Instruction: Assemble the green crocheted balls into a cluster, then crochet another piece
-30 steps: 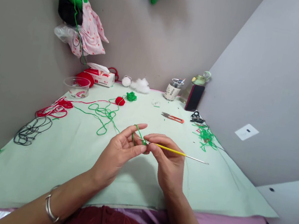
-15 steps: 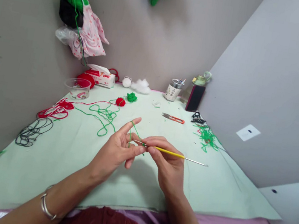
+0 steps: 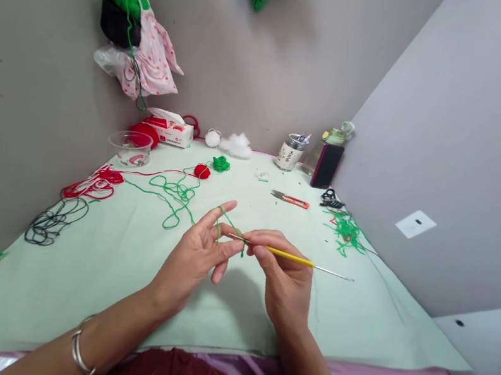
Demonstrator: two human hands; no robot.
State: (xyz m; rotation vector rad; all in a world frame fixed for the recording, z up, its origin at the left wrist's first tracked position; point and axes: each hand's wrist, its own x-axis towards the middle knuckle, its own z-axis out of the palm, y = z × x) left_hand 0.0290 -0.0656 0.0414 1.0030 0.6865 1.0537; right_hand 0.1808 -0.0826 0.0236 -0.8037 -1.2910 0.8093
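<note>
In my right hand [image 3: 286, 277] is a crochet hook [image 3: 291, 256] with a yellow grip and metal ends, held between thumb and fingers. Its tip points left, reaching my left hand [image 3: 194, 255]. Green yarn [image 3: 232, 218] runs over my raised left index finger and down to the hook. My left thumb and a finger pinch a tiny bit of green crochet work [image 3: 242, 251] by the hook's tip, partly hidden by fingertips. The yarn trails left to a loose green tangle [image 3: 177, 190] on the table.
Orange thread snips [image 3: 290, 199] lie beyond my hands. Green scraps [image 3: 347, 232] are at right, with a phone [image 3: 326, 166] and a tin of pens [image 3: 291, 153] behind. Red yarn [image 3: 96, 183], black yarn [image 3: 49, 224] and a clear tub [image 3: 130, 150] sit at left.
My right hand and the hook have shifted slightly right and down. The yarn from my left index finger now slants further right, and the small green work hangs below the fingertips.
</note>
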